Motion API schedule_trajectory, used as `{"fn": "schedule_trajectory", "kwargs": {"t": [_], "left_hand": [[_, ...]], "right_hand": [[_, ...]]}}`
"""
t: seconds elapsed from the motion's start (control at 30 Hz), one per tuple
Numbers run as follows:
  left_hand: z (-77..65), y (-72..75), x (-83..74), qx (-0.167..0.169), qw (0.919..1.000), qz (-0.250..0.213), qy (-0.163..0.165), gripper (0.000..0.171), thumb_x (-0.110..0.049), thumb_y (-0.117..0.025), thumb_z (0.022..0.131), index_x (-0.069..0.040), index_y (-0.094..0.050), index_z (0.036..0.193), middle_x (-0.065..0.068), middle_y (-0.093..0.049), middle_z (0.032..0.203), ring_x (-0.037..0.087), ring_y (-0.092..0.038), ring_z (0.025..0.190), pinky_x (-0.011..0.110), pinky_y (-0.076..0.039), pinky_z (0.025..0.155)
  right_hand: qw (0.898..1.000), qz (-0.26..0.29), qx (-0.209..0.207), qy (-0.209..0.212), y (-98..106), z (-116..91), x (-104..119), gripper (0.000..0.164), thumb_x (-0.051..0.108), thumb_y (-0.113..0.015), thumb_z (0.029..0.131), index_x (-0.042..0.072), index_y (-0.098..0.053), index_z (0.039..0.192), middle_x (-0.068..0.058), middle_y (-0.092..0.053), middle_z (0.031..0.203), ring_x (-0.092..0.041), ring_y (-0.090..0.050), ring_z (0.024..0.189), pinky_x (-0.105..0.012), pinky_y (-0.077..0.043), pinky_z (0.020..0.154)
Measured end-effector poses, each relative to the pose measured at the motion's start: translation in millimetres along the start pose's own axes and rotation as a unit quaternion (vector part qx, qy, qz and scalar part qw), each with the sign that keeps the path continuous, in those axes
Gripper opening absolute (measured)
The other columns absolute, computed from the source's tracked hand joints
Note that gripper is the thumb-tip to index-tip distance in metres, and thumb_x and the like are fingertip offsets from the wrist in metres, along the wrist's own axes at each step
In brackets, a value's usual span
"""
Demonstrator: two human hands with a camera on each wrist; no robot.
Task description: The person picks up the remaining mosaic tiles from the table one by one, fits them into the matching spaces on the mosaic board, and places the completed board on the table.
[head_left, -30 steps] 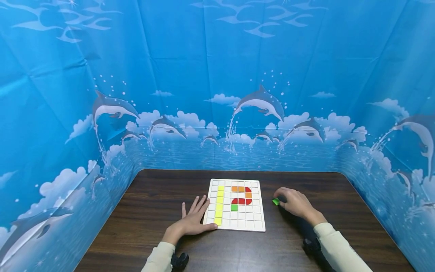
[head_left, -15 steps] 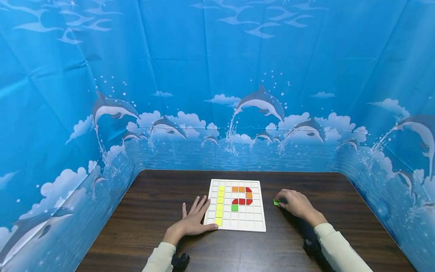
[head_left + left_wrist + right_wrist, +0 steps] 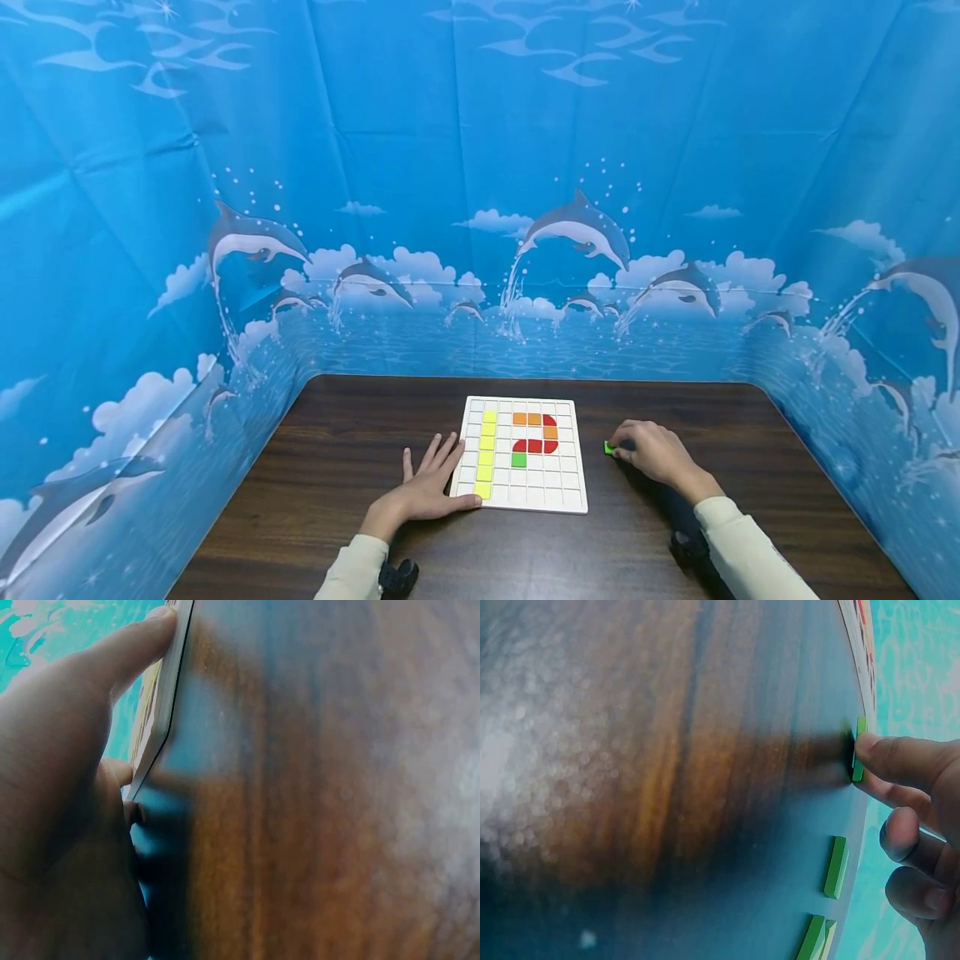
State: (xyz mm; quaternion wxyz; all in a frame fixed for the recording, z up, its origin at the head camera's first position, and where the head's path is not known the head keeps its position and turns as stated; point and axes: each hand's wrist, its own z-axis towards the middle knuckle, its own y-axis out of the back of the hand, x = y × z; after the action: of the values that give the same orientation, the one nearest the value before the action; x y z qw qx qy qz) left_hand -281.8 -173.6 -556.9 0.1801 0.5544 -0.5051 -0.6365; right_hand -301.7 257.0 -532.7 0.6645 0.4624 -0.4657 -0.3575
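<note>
Board (image 3: 537,477) on woodgrain table (image 3: 540,554), dolphin backdrop (image 3: 465,167)

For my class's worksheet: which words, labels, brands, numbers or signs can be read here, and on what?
No printed text can be read anywhere.
"1", perhaps: a bar of yellow tiles on the white board.
Part of a "2", perhaps: a hook of orange tiles, red tiles and a green tile on the same board.

The head view is bright and sharp — soft sheen on the table (image 3: 540,552) — while both wrist views are dimmer and blurry, with pale glare (speckled in the right one) to one side.
</note>
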Motion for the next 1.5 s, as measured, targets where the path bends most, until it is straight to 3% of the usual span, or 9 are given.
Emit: {"fn": "schedule_trajectory", "kwargs": {"t": [0.2, 0.43, 0.67, 0.93, 1.13, 1.5], "left_hand": [[-2.1, 3.7, -3.8, 0.002, 1.0000, -0.006, 0.000, 0.114, -0.081, -0.064, 0.088, -0.017, -0.020, 0.173, 0.011, -0.010, 0.181, 0.041, 0.002, 0.167, 0.082, 0.019, 0.117], [3.7, -6.8, 9.1, -0.010, 0.9999, 0.004, -0.011, 0.113, -0.084, -0.060, 0.089, -0.023, -0.015, 0.174, 0.008, -0.006, 0.182, 0.041, 0.005, 0.167, 0.083, 0.020, 0.115], [0.4, -3.2, 4.9, -0.012, 0.9998, -0.003, -0.016, 0.113, -0.082, -0.060, 0.090, -0.019, -0.018, 0.173, 0.010, -0.008, 0.181, 0.040, 0.004, 0.168, 0.083, 0.022, 0.114], [5.7, -9.4, 12.8, -0.015, 0.9998, 0.005, -0.010, 0.113, -0.084, -0.060, 0.089, -0.024, -0.016, 0.174, 0.006, -0.006, 0.182, 0.039, 0.005, 0.168, 0.082, 0.021, 0.116], [5.0, -7.5, 9.5, -0.011, 0.9999, 0.008, -0.003, 0.114, -0.085, -0.059, 0.089, -0.022, -0.017, 0.173, 0.007, -0.006, 0.182, 0.039, 0.005, 0.168, 0.080, 0.021, 0.118], [2.7, -4.8, 7.3, -0.015, 0.9996, -0.004, -0.024, 0.111, -0.081, -0.060, 0.091, -0.019, -0.018, 0.173, 0.011, -0.007, 0.181, 0.042, 0.005, 0.167, 0.084, 0.021, 0.114]], "right_hand": [[1.000, 0.001, -0.008, -0.004, -1, 1, 1, 0.007, 0.014, -0.084, 0.092, 0.018, -0.085, 0.098, -0.005, -0.079, 0.115, -0.029, -0.076, 0.103, -0.054, -0.063, 0.087], [1.000, -0.007, -0.022, -0.003, -3, 1, 0, 0.006, 0.014, -0.084, 0.092, 0.018, -0.085, 0.097, -0.006, -0.079, 0.113, -0.030, -0.076, 0.102, -0.055, -0.062, 0.086], [1.000, -0.002, -0.028, -0.006, -6, -1, 0, 0.006, 0.015, -0.084, 0.092, 0.019, -0.085, 0.097, -0.007, -0.078, 0.114, -0.030, -0.076, 0.104, -0.055, -0.062, 0.087], [0.999, 0.010, -0.040, 0.008, -6, -3, 4, 0.006, 0.017, -0.083, 0.093, 0.019, -0.085, 0.097, -0.005, -0.078, 0.113, -0.027, -0.076, 0.100, -0.051, -0.063, 0.080], [0.999, 0.014, -0.048, 0.008, -6, -3, 10, 0.006, 0.018, -0.083, 0.093, 0.021, -0.085, 0.098, -0.003, -0.078, 0.113, -0.026, -0.076, 0.099, -0.048, -0.063, 0.077], [0.997, 0.033, -0.060, 0.019, -6, -3, 22, 0.006, 0.020, -0.085, 0.090, 0.021, -0.085, 0.096, 0.001, -0.078, 0.108, -0.018, -0.074, 0.092, -0.039, -0.060, 0.072]]}}
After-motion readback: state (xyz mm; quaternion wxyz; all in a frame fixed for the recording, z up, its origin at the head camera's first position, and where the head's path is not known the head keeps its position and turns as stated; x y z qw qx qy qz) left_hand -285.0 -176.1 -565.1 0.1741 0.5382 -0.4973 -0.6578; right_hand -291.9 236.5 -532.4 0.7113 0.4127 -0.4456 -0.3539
